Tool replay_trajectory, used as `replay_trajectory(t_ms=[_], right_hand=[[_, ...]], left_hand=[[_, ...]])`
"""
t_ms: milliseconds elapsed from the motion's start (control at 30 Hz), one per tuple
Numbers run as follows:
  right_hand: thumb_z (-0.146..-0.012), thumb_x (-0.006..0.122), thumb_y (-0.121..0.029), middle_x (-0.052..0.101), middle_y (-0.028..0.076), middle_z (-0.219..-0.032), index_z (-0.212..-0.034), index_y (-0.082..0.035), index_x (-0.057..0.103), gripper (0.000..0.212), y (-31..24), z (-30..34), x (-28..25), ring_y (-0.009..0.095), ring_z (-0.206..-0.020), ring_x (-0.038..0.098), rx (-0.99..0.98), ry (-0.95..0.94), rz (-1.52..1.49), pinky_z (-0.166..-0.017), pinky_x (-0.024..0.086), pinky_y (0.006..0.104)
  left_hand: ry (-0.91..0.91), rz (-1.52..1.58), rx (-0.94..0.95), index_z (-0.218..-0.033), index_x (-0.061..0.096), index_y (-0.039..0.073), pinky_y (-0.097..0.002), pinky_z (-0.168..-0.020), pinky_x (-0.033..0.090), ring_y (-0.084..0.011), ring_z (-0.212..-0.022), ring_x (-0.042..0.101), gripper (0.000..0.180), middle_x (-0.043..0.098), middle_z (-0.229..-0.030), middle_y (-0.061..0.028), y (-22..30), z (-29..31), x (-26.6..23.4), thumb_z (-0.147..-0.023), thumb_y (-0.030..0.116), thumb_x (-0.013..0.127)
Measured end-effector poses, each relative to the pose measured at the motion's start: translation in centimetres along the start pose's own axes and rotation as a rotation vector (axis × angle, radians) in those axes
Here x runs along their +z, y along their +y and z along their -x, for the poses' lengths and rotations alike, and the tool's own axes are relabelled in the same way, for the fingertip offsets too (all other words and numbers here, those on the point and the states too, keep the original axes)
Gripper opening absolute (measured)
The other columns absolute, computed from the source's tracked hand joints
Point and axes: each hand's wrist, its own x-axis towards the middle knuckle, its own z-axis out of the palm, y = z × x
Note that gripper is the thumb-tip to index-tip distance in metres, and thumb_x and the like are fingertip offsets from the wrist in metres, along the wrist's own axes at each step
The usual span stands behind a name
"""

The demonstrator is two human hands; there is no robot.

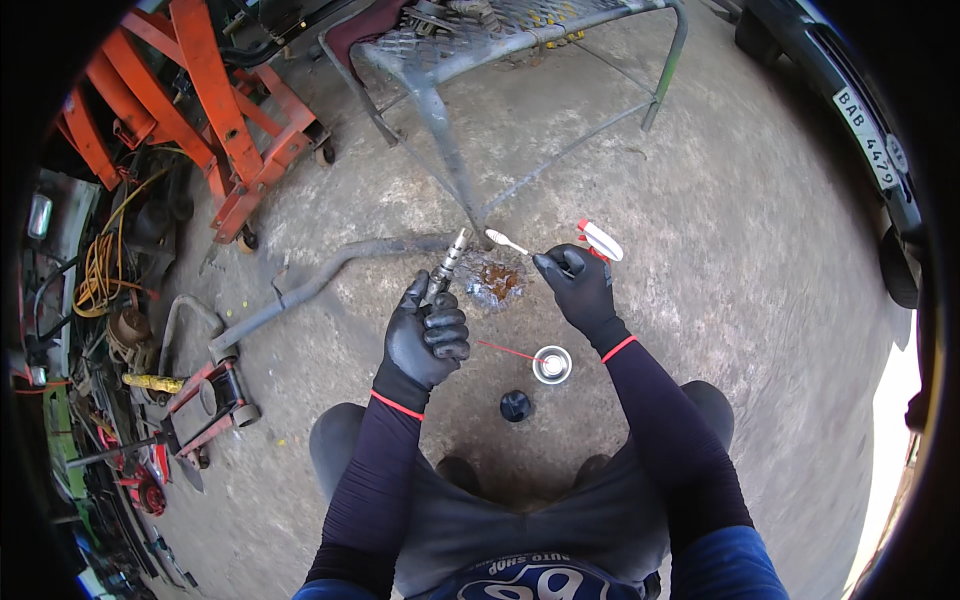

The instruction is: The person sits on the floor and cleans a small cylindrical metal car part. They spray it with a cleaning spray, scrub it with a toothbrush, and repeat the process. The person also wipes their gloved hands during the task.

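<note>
My left hand, in a black glove, is wrapped round a slim metal cylindrical part with ringed grooves, which points up and away from me. In my gloved right hand is a white toothbrush, pinched by its handle. Its bristle head sits a short way right of the metal part's tip, apart from it. Below the two tools, a shiny wet patch with brown residue marks the floor. Just beyond my right hand is a white spray bottle with a red trigger, partly hidden by that hand.
Nearer my knees stand an aerosol can with a thin red straw and a black cap. A metal-mesh table stands ahead. At left are an orange hoist, a floor jack and cables; at right, a vehicle.
</note>
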Motion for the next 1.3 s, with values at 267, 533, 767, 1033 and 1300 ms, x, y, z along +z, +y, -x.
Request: replay_trajectory(t_ms=[267,533,767,1033,1300], right_hand=[[-0.099,0.075,-0.021,0.069,0.008,-0.076,-0.092,0.002,0.069,0.025,0.2,0.2,0.2,0.010,-0.068,0.061,-0.055,-0.023,-0.077,-0.064,0.049,0.0316],[-0.099,0.075,-0.021,0.069,0.007,-0.075,-0.091,0.001,0.070,0.024,0.6,0.4,0.6,0.010,-0.066,0.058,-0.102,-0.037,-0.050,-0.062,0.047,0.0309],[-0.100,0.074,-0.020,0.069,0.006,-0.077,-0.093,0.001,0.070,0.023,0.9,0.5,0.8,0.009,-0.068,0.058,-0.006,-0.101,-0.039,-0.063,0.047,0.0295],[-0.100,0.074,-0.021,0.068,0.009,-0.076,-0.094,0.000,0.071,0.022,1.0,1.1,1.5,0.012,-0.066,0.057,-0.106,-0.114,-0.083,-0.063,0.047,0.0327],[-0.101,0.072,-0.023,0.066,0.007,-0.074,-0.094,0.001,0.070,0.026,2.0,1.3,1.2,0.012,-0.066,0.056,-0.143,-0.202,-0.138,-0.061,0.044,0.0334]], left_hand=[[0.076,-0.064,0.031,-0.083,0.058,0.015,-0.0260,-0.048,0.029,-0.0058,-0.048,0.034,0.048,0.041,-0.061,0.0088,-0.2,-0.2,-0.1,-0.102,0.059,0.058],[0.151,-0.104,0.046,-0.080,0.057,0.017,-0.0265,-0.047,0.026,-0.0060,-0.047,0.033,0.050,0.039,-0.059,0.0101,-0.3,0.0,0.3,-0.101,0.063,0.058],[0.263,-0.195,0.106,-0.079,0.054,0.018,-0.0261,-0.046,0.026,-0.0051,-0.045,0.032,0.049,0.038,-0.059,0.0107,-0.6,-0.2,0.7,-0.103,0.061,0.057],[0.485,-0.497,0.262,-0.077,0.052,0.020,-0.0268,-0.045,0.020,-0.0062,-0.045,0.028,0.050,0.030,-0.058,0.0117,-1.3,-1.2,1.0,-0.100,0.064,0.059],[0.586,-0.703,0.500,-0.087,0.055,0.018,-0.0263,-0.046,0.022,-0.0067,-0.048,0.026,0.044,0.030,-0.062,0.0089,-2.7,-1.8,1.1,-0.101,0.060,0.061]])
